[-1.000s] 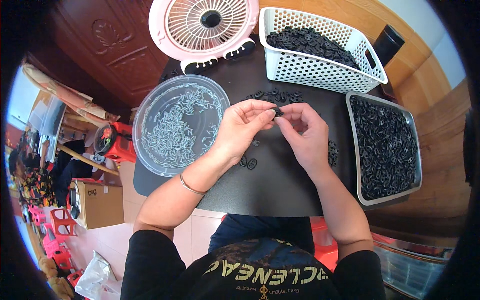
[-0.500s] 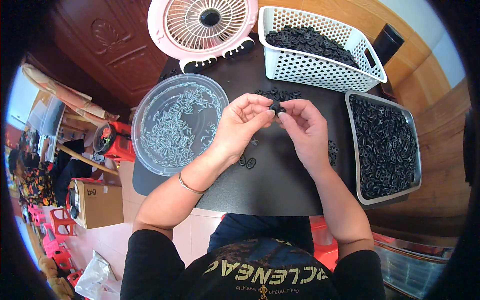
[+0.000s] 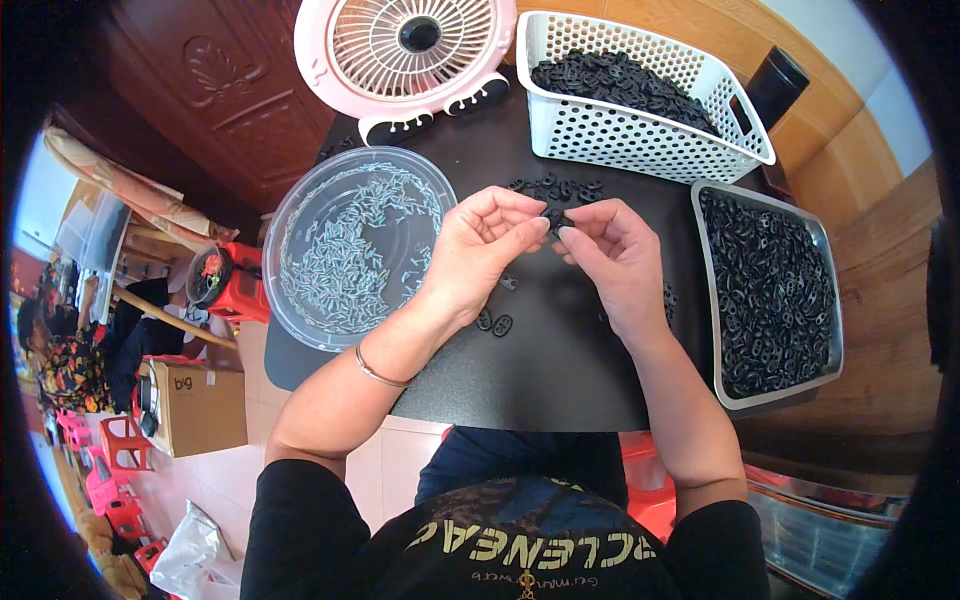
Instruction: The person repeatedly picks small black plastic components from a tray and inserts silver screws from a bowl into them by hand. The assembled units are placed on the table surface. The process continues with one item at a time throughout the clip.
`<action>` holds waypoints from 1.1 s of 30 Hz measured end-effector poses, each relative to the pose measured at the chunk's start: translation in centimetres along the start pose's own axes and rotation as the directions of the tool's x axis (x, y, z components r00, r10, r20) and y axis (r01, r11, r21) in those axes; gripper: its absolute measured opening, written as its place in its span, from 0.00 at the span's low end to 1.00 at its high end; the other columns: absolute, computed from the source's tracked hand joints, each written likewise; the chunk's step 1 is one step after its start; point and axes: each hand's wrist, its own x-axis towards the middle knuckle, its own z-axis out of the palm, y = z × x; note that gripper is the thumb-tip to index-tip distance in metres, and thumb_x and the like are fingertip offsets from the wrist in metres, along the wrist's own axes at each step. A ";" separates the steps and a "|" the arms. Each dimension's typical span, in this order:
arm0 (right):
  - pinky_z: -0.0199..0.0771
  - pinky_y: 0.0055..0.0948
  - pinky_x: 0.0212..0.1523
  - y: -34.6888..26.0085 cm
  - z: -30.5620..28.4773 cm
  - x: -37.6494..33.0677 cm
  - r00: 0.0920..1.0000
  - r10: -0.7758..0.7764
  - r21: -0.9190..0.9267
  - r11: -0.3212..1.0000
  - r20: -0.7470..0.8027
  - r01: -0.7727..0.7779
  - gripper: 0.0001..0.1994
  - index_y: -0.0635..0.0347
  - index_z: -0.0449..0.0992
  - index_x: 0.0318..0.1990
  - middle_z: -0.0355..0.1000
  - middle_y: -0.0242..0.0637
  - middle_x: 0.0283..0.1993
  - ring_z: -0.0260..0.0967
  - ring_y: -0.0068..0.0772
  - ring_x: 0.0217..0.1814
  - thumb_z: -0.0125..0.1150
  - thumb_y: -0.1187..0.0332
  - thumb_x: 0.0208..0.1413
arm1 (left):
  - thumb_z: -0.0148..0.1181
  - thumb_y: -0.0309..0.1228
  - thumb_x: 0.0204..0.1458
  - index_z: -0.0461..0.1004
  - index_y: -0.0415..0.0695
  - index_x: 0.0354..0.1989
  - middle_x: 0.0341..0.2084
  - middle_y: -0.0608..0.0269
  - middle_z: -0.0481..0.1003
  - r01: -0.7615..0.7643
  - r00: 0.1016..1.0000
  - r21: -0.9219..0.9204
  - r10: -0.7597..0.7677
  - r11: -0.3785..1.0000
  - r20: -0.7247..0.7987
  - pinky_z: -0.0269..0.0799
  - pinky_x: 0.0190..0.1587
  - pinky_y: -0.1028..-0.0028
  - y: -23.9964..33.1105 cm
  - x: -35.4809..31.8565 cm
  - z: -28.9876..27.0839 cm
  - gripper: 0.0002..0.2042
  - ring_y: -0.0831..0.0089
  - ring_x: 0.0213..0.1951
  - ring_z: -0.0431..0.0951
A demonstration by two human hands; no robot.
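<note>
- Left hand [image 3: 480,245] and right hand [image 3: 610,250] meet fingertip to fingertip above the black table [image 3: 560,370], both pinched on a small black part [image 3: 553,218].
- Loose black parts [image 3: 494,322] lie under the wrists.
- Clear round bowl [image 3: 350,245] of pale pins: left.
- Metal tray [image 3: 770,290] of black parts: right.
- White basket [image 3: 640,90], pink fan [image 3: 405,50]: beyond.

Bare forearms, black short-sleeved top, one thin bracelet

The person wears a black T-shirt [image 3: 500,545] with short sleeves that end above the elbows and pale yellowish lettering printed across the chest, with a small gold emblem below it. A thin silver bangle [image 3: 378,371] circles the left wrist. The left hand [image 3: 480,250] and right hand [image 3: 610,255] are ungloved and ringless, with short, pale fingernails. Dark blue trousers [image 3: 520,465] show below the table edge.
</note>
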 end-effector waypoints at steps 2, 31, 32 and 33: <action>0.70 0.18 0.35 0.0 0.0 0.0 1.000 0.009 0.005 1.000 -0.004 -0.009 0.07 0.65 0.69 0.34 0.70 0.34 0.30 0.69 0.20 0.31 0.57 0.77 0.47 | 0.57 0.21 0.46 0.70 0.39 0.34 0.27 0.66 0.73 0.000 1.000 0.011 0.000 1.000 0.004 0.69 0.34 0.83 0.0 -0.1 0.0 0.06 0.82 0.30 0.73; 0.71 0.18 0.33 0.2 -0.3 -0.1 0.995 0.085 0.106 0.990 0.046 -0.090 0.06 0.64 0.69 0.33 0.71 0.36 0.29 0.71 0.22 0.30 0.58 0.77 0.47 | 0.57 0.20 0.46 0.71 0.39 0.32 0.27 0.64 0.74 0.050 0.999 0.003 -0.050 0.999 0.021 0.68 0.33 0.83 0.3 -0.3 -0.1 0.05 0.80 0.29 0.74; 0.72 0.18 0.33 0.2 -0.2 -0.1 0.996 0.075 0.111 0.991 0.049 -0.080 0.06 0.64 0.69 0.33 0.71 0.36 0.29 0.71 0.22 0.30 0.58 0.77 0.47 | 0.57 0.20 0.46 0.71 0.39 0.32 0.27 0.64 0.74 0.064 0.998 -0.010 -0.064 0.998 0.016 0.68 0.34 0.82 0.4 -0.3 -0.2 0.05 0.80 0.29 0.74; 0.72 0.18 0.33 0.1 -0.1 -0.1 0.997 0.065 0.116 0.991 0.051 -0.071 0.06 0.64 0.69 0.33 0.71 0.36 0.29 0.71 0.22 0.30 0.58 0.77 0.47 | 0.57 0.20 0.46 0.71 0.39 0.32 0.27 0.64 0.74 0.076 0.997 -0.028 -0.076 0.997 0.022 0.68 0.33 0.82 0.5 -0.3 -0.2 0.05 0.80 0.29 0.73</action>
